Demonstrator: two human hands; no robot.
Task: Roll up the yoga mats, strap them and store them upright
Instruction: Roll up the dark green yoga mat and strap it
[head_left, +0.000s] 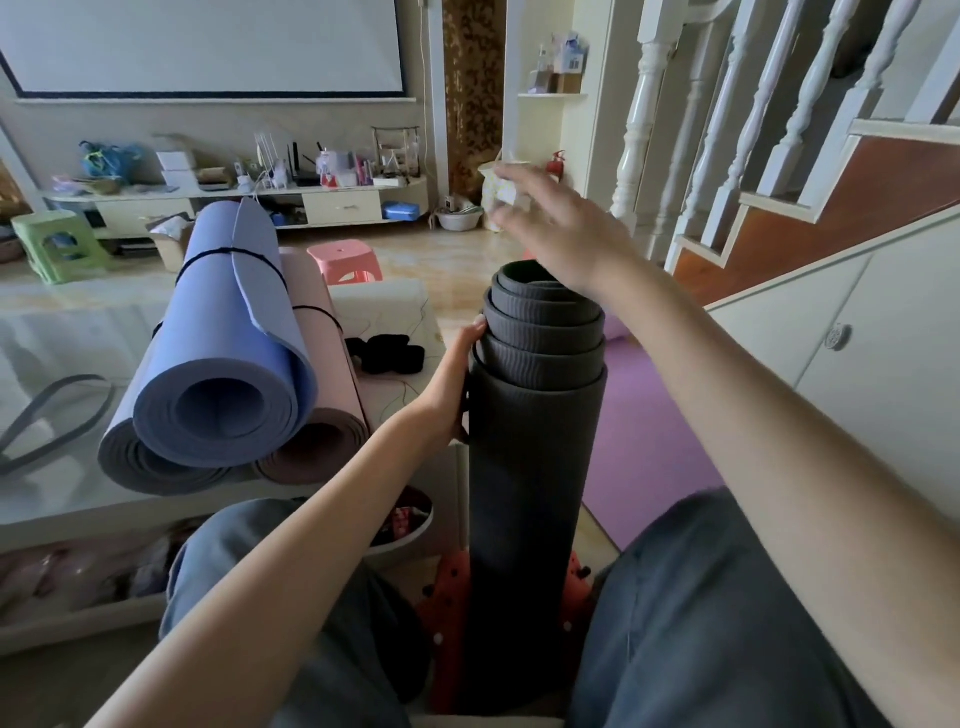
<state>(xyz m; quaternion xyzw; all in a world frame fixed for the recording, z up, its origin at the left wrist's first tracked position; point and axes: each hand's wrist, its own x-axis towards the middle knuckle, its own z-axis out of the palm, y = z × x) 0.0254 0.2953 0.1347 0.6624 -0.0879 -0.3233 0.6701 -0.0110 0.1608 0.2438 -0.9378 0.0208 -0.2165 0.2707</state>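
A dark grey rolled yoga mat (535, 457) stands upright between my knees, its inner layers sticking out at the top. My left hand (457, 374) holds its left side near the top, fingers against the roll. My right hand (556, 228) hovers blurred above the top end with straight fingers, holding nothing. On the white table (47, 499) to the left lie a blue rolled mat (228, 338) with black straps round it, a pink rolled mat (322, 374) beside it and a grey one (150, 467) under the blue. Loose black straps (387, 353) lie on the table behind my left hand.
A purple mat (644, 431) lies flat on the floor to the right, in front of white cabinets under the staircase (831, 218). A pink stool (345, 262) and a green stool (57, 244) stand beyond the table. An orange object (444, 597) sits at the mat's base.
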